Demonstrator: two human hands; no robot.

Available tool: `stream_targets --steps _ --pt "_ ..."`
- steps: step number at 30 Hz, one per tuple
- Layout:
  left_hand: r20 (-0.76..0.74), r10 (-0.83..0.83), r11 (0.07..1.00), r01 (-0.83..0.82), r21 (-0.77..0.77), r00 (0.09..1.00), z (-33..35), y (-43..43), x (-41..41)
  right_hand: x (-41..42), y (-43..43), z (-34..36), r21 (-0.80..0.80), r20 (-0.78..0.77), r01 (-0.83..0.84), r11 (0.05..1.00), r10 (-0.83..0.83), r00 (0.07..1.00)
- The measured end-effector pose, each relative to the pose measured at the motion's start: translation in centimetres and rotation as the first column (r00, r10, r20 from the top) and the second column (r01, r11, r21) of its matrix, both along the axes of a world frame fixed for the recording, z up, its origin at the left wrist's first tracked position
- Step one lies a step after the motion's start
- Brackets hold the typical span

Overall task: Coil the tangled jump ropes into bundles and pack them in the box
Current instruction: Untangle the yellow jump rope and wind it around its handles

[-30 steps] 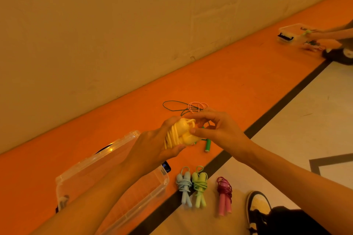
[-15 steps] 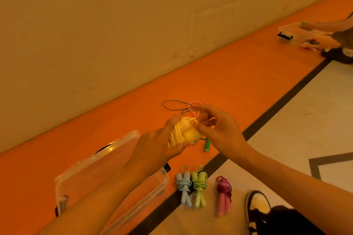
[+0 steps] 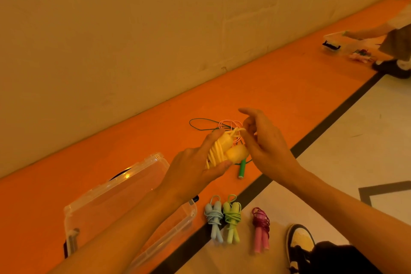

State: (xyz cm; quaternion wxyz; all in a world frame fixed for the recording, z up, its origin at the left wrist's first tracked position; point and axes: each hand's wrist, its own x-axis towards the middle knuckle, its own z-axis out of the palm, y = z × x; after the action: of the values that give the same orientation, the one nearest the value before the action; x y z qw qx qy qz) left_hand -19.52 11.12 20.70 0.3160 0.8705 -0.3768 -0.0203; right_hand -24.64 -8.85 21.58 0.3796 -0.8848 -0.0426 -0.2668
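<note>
Head view: my left hand (image 3: 198,168) grips the yellow rope bundle (image 3: 224,151) above the floor (image 3: 278,95), and my right hand (image 3: 265,147) pinches its cord end (image 3: 239,129). If that pinch slips, I judge the wraps unwind.

Wall (image 3: 111,29): plain pale panels with faint vertical and horizontal seams; fills the upper half of the view.
Wall base: meets the floor along a straight line rising to the right.
Orange floor strip (image 3: 278,87): smooth band running along the wall.
Black line (image 3: 333,124): narrow border between the orange strip and the pale floor.
Pale floor (image 3: 355,162): off-white, lower right.
Grey marking (image 3: 378,189): angular band on the pale floor.
Light: warm, yellowish, even.
</note>
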Motion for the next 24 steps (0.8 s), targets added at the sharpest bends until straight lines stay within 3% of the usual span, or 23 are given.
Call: stream_targets --steps 6,8,10,12,20,24 --pt "-0.052 -0.001 1.000 0.000 -0.023 0.999 -0.7 0.0 -0.6 0.1 0.7 -0.7 0.304 -0.185 -0.044 0.952 0.104 0.977" --pt "-0.036 -0.014 1.000 0.015 0.016 0.999 -0.7 0.2 -0.3 0.0 -0.2 -0.2 0.145 -0.176 -0.063 0.987 0.088 0.980" --pt "-0.046 -0.058 0.996 0.061 0.071 0.997 -0.4 0.4 -0.1 0.1 -1.8 0.8 -0.193 -0.145 -0.110 0.975 0.082 0.986" --pt "-0.046 -0.120 0.983 0.125 0.134 0.992 -0.1 0.5 0.1 0.3 -3.7 2.0 -0.311 -0.172 -0.120 0.943 0.068 0.983" --pt "-0.033 -0.188 0.971 0.191 0.146 0.982 0.6 0.0 -0.8 0.3 -5.6 3.5 -0.123 -0.208 -0.177 0.976 0.149 0.967" --pt "-0.053 -0.134 0.983 0.139 0.123 0.990 0.1 -0.1 -0.4 0.1 -5.3 4.0 -0.072 -0.209 -0.162 0.984 0.144 0.967"
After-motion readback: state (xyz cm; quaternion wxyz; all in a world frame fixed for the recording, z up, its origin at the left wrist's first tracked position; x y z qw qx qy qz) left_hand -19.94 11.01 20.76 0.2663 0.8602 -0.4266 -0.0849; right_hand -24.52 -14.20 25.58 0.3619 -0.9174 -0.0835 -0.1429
